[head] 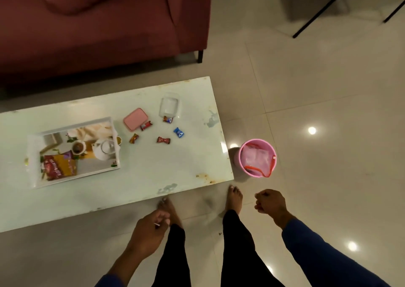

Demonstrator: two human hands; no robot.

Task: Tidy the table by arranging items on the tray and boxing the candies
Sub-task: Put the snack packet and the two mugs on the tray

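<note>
A white tray [35, 155] lies on the left of the pale table [153, 172]. A white teapot [104, 149], a cup [77, 147] and a red and gold packet [59, 165] are in it. Right of the tray lie several wrapped candies, among them a blue one [178, 132], a red one [163, 140] and a brown one [133, 138]. Behind them stand a clear box [169, 106] and its pink lid [135, 119]. My left hand [149, 229] hangs below the table's near edge, fingers pinched on a thin white sliver. My right hand [270, 203] is a closed fist over the floor.
A pink bin [242, 155] with a plastic liner stands on the tiled floor at the table's right end. A dark red sofa [98, 34] runs behind the table. Black chair legs [317, 12] stand at the far right. My bare feet are at the table's near edge.
</note>
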